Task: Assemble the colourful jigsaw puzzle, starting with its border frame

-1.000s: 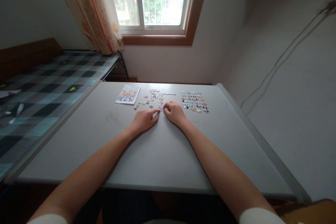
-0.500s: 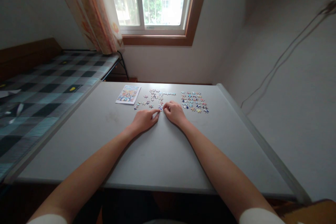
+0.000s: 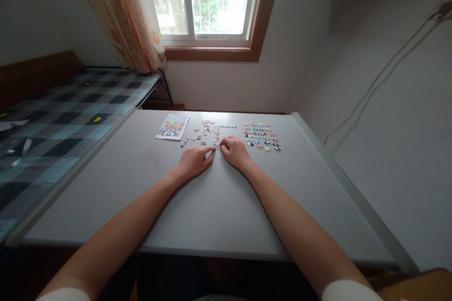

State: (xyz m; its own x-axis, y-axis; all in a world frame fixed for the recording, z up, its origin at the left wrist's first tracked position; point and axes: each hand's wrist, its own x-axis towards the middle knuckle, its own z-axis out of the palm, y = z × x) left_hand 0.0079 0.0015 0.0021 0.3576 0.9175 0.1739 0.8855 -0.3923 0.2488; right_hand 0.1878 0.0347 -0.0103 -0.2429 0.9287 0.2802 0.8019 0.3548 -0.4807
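Observation:
On the table, joined jigsaw puzzle pieces form a narrow upright strip with a row running right from its top. My left hand is at the strip's lower end from the left, index finger and thumb close together on a small puzzle piece. From the right, my right hand meets the same end with curled fingers; its fingertips partly hide what they grip. Left of the strip lie several loose pieces and a short group. The printed picture sheet lies further left.
Rows of loose puzzle pieces are spread right of my right hand. The pale table has a raised right edge. A bed with a checked cover stands at left, a window ahead, and a cable hangs on the right wall.

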